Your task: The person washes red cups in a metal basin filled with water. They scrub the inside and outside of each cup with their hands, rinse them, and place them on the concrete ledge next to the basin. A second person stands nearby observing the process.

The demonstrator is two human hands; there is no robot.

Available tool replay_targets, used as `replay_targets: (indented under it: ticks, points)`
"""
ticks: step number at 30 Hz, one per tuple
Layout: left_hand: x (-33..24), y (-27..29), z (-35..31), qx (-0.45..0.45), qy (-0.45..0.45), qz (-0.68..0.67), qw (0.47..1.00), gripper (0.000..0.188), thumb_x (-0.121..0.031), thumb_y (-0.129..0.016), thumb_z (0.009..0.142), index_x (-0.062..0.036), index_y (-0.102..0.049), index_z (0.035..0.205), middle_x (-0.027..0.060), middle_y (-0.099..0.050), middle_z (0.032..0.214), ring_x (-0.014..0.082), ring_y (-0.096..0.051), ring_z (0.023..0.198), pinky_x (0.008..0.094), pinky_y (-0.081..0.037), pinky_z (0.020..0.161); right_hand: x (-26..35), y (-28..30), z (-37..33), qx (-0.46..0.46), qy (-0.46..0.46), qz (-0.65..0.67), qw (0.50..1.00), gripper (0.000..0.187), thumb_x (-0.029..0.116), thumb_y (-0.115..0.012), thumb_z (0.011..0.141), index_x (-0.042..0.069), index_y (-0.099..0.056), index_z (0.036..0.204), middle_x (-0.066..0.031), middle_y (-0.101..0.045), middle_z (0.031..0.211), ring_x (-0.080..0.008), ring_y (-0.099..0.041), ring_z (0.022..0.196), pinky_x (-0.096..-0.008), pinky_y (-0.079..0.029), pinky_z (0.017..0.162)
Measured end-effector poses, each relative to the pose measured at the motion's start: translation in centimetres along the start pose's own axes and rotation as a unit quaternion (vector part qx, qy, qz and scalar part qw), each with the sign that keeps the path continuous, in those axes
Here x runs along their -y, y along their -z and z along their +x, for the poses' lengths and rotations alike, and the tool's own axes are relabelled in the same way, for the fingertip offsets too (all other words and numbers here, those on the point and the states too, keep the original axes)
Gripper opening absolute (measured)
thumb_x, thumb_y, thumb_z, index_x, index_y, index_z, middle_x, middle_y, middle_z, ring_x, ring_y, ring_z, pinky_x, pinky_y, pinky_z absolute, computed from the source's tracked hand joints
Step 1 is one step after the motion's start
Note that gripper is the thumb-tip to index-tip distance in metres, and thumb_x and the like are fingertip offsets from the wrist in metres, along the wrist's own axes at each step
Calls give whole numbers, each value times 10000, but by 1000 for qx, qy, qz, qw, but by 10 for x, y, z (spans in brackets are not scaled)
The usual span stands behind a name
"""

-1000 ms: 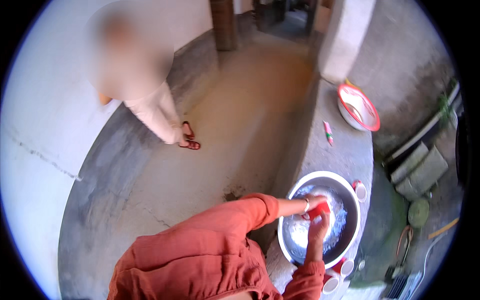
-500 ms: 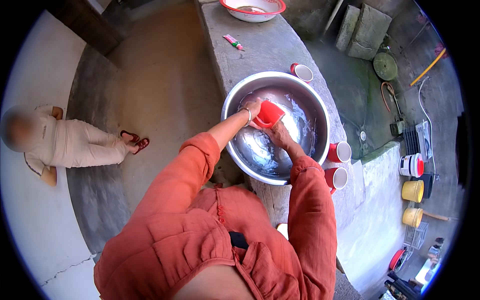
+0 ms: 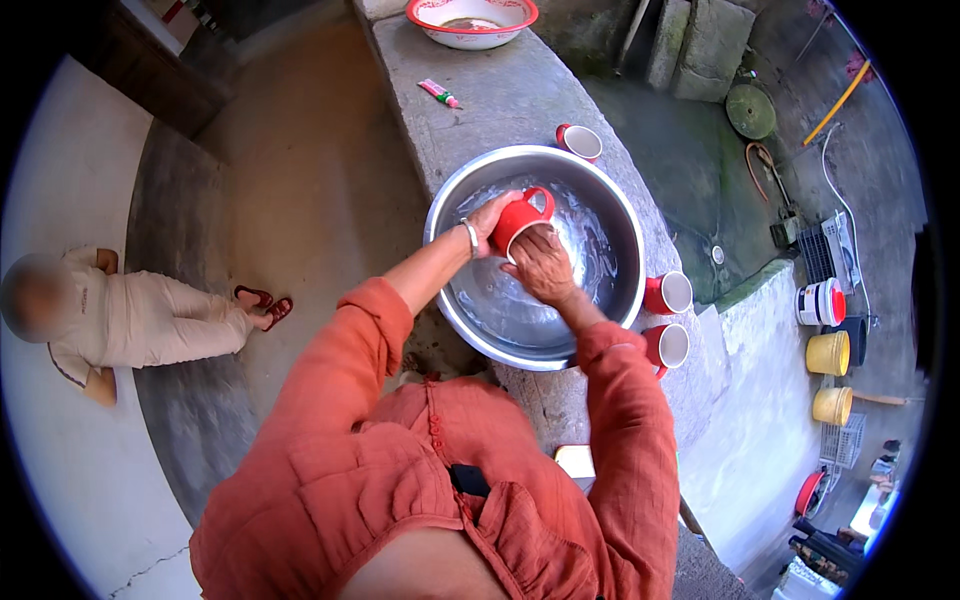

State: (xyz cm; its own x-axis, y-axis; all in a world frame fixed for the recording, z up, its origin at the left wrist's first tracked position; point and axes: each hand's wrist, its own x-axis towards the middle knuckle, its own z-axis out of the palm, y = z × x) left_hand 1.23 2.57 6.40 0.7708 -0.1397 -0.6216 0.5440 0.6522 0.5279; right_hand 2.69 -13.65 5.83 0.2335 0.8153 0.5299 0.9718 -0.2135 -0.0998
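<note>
Over the large steel basin (image 3: 618,225), my left hand (image 3: 488,220) is closed around a red mug (image 3: 520,214). The mug is tipped, its handle pointing up and away from me and its mouth turned toward me. The fingers of my right hand (image 3: 545,268) reach into the mouth, so their tips are hidden; its thumb shows by the rim. Water with light suds shines in the basin below both hands. To the right stand two red mugs with white insides, a farther one (image 3: 668,293) and a nearer one (image 3: 667,346). Another red mug (image 3: 580,142) is behind the basin.
The basin rests on a concrete ledge (image 3: 480,95). A toothpaste-like tube (image 3: 438,93) and a red-rimmed enamel basin (image 3: 470,38) are farther along it. To the right lies a sunken wet floor (image 3: 660,150), with yellow buckets (image 3: 828,353) beyond. A person (image 3: 150,310) is at the left.
The mug has turned in my hands, so its handle now shows at the far side. My right hand has rotated, its back now facing up. The view has shifted slightly.
</note>
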Motion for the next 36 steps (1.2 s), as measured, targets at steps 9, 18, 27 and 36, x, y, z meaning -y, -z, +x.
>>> replay_targets:
  ticks: [9,18,27,36]
  points:
    - [13,-3,-14,-57,-12,-66,996,478,-509,-524,785,-109,-563,1044,85,-613,1023,244,-595,921,420,-482,808,-4,3,21,143,-118,191,964,445,279,-641,661,-19,-568,983,-203,-578,1010,-325,-525,1026,-365,-360,958]
    - [26,20,22,-159,-107,8,981,476,-473,-600,750,-105,-552,1048,89,-600,957,220,-600,803,362,-504,708,16,-14,17,-33,-378,575,725,363,134,-639,773,-14,-558,1094,-56,-613,953,-157,-562,853,-277,-435,798]
    - [18,29,38,-311,-324,236,862,501,-456,-646,726,2,-635,928,136,-641,898,210,-608,800,322,-471,727,-16,-20,-24,106,-280,-46,953,134,116,-613,732,35,-566,827,-137,-558,761,-317,-562,798,-412,-453,650]
    - [56,43,91,-304,-234,219,897,522,-476,-640,739,-50,-599,1039,111,-633,922,219,-622,778,362,-505,664,-8,-61,1,-298,-571,677,358,436,328,-440,920,-56,-480,1123,-134,-555,1040,-177,-528,916,-330,-419,819]
